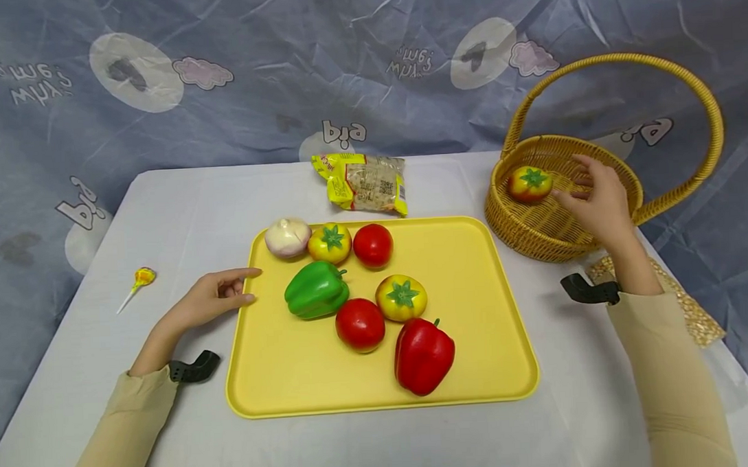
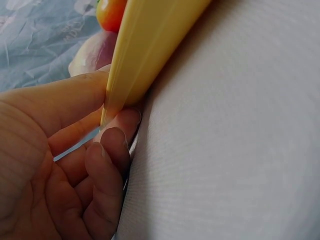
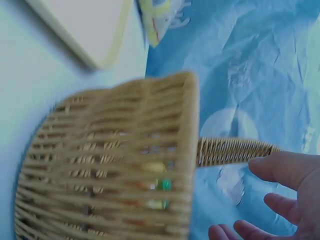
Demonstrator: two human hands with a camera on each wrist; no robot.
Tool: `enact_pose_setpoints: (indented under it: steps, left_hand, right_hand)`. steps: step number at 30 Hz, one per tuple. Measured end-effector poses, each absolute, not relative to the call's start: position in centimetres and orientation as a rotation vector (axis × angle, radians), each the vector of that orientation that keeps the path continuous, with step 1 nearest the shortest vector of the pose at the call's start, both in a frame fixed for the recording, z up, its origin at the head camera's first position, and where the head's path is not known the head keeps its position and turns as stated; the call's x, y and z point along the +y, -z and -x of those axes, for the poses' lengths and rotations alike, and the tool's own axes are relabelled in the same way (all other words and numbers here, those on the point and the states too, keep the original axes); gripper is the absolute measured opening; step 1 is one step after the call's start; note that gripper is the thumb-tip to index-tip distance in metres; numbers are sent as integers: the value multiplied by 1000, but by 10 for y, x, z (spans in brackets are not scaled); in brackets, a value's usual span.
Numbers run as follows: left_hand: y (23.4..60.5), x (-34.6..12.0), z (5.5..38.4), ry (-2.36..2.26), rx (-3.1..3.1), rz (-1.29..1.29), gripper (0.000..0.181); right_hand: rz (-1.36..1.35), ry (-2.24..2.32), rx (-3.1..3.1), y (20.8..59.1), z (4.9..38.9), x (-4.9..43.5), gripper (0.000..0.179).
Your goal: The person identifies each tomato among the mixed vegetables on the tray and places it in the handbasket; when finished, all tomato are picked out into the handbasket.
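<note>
My left hand [image 1: 212, 299] grips the left rim of a yellow tray [image 1: 477, 367]; in the left wrist view the thumb is on one side of the rim and fingertips [image 2: 116, 145] on the other. Over a wicker basket [image 1: 522, 236] my right hand [image 1: 602, 201] is spread and holds nothing. A red-and-yellow tomato [image 1: 530, 185] lies inside the basket, apart from the fingers. On the tray sit a garlic bulb [image 1: 287, 237], two yellowish tomatoes [image 1: 330, 243], two red tomatoes [image 1: 373, 246], a green bell pepper [image 1: 316, 290] and a red bell pepper [image 1: 423, 356].
Behind the tray lies a yellow-and-clear snack packet [image 1: 366, 183]. A lollipop [image 1: 143, 277] is at the left of the white table [image 1: 369, 447]. The basket's tall handle [image 1: 615, 59] arches up, and a woven gold piece [image 1: 692, 312] lies under the right forearm.
</note>
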State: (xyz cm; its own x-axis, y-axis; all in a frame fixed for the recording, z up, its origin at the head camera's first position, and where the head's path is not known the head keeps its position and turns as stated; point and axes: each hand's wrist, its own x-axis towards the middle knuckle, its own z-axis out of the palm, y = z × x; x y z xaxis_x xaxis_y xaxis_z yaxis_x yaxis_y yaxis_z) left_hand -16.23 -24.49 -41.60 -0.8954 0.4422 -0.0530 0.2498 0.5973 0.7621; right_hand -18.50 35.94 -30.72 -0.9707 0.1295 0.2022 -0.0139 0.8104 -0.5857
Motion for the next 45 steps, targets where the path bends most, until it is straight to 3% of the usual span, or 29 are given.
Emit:
enact_pose_setpoints:
  steps: [18, 27, 45]
  left_hand:
    - [415, -244, 163, -1176, 2573, -557, 44]
    - [416, -245, 163, -1168, 2575, -551, 44]
    - [418, -246, 164, -1167, 2579, -542, 44]
  right_hand:
    - [-251, -951, -2577, 300, 158, 313, 62]
    - [-608, -963, -2511, 314, 153, 296, 59]
    - [-961, -987, -2665, 338, 145, 256, 52]
